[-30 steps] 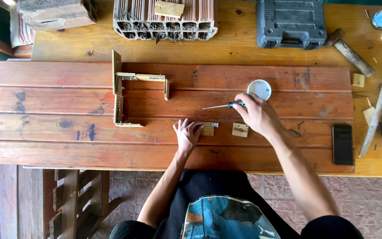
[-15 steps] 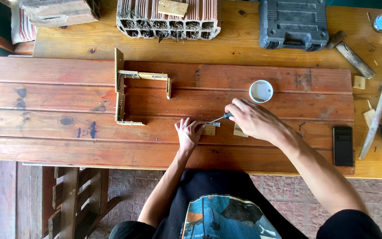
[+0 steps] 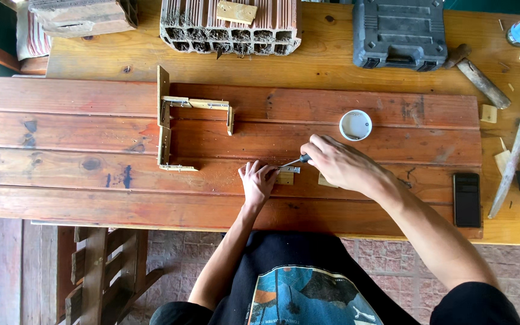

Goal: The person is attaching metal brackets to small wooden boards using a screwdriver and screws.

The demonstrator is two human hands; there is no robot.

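Two hands work in the middle of the frame, on a long panel of reddish-brown wooden boards (image 3: 91,138) that lies flat across the pale wooden bench (image 3: 326,60). The right hand (image 3: 341,164) has its fingers closed around the dark handle of a thin screwdriver (image 3: 293,161). The tip slants down and to the left, onto a small brass-coloured metal hinge (image 3: 286,175) lying on the boards. The left hand (image 3: 256,182) lies flat just beside the hinge, fingers spread and pressing down; it looks like it keeps the hinge from sliding. A second small tan piece (image 3: 326,180) peeks out under the right hand.

Just above the right hand sits a small round white plastic cup (image 3: 355,124), close enough to reach. Left of centre, a bent frame of pale wood strips (image 3: 165,120) rests on the boards. A flat black phone (image 3: 466,199) lies at the right. A dark grey plastic tool case (image 3: 399,27) and a red clay hollow brick (image 3: 230,27) sit along the top.
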